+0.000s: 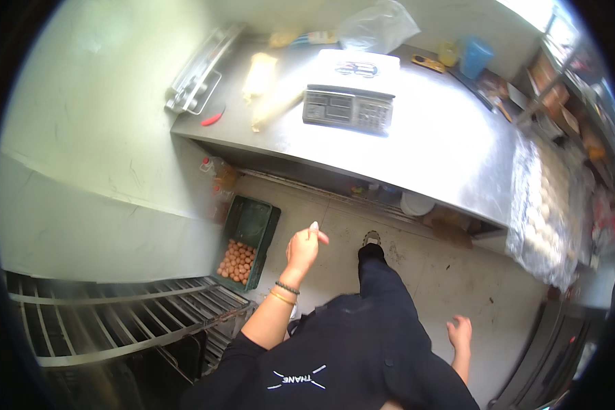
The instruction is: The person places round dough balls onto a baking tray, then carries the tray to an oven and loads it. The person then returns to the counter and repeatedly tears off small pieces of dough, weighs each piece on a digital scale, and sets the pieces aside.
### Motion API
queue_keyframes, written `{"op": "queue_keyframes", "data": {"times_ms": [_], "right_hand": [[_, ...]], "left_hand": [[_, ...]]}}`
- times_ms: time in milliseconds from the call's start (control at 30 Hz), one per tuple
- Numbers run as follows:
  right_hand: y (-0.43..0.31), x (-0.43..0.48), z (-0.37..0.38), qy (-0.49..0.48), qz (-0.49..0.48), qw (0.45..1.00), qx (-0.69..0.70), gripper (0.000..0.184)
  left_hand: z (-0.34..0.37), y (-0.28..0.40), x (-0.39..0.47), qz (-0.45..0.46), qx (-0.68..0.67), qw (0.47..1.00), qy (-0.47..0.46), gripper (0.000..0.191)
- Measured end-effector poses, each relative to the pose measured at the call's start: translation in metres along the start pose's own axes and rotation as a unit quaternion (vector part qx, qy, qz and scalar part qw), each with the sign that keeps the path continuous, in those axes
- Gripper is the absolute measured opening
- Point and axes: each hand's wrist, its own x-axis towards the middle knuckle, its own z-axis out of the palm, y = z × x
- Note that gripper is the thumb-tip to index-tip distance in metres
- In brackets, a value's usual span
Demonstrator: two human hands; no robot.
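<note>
My left hand [303, 249] hangs in front of my body with nothing visible in it, its fingers loosely bent and the thumb apart. Closest to it on the floor is a green plastic crate [272, 225] with brown eggs [237, 261] piled at its near end. My right hand [460, 334] is low at my other side, fingers apart and curved, over the floor [443, 292]. Before me stands a stainless steel table [441, 148]. It bears a digital weighing scale [348, 107], two pale yellowish packages [261, 77] and a red-handled knife [213, 119].
A metal rack [128, 318] stands close on my left. Plastic jugs [220, 174] sit by the wall behind the crate. Plastic film covers a tray of pale round pieces [543, 215] at the table's right end. A blue plastic jug [475, 57] stands at the back.
</note>
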Motion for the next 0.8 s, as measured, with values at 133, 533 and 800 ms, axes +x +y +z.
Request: {"op": "queue_keyframes", "data": {"times_ms": [133, 533, 800], "right_hand": [[-0.203, 0.169, -0.060, -0.010, -0.274, 0.961, -0.037, 0.038], [-0.650, 0.210, -0.142, -0.042, -0.390, 0.888, 0.242, 0.030], [-0.659, 0.226, -0.127, 0.020, -0.169, 0.908, 0.382, 0.023]], "left_hand": [[-0.024, -0.012, 0.130, 0.124, 0.102, 0.977, 0.139, 0.061], [-0.136, -0.001, 0.489, 0.086, 0.391, 0.912, 0.088, 0.100], [-0.276, 0.098, 0.571, -0.242, -0.476, 0.791, -0.298, 0.027]]}}
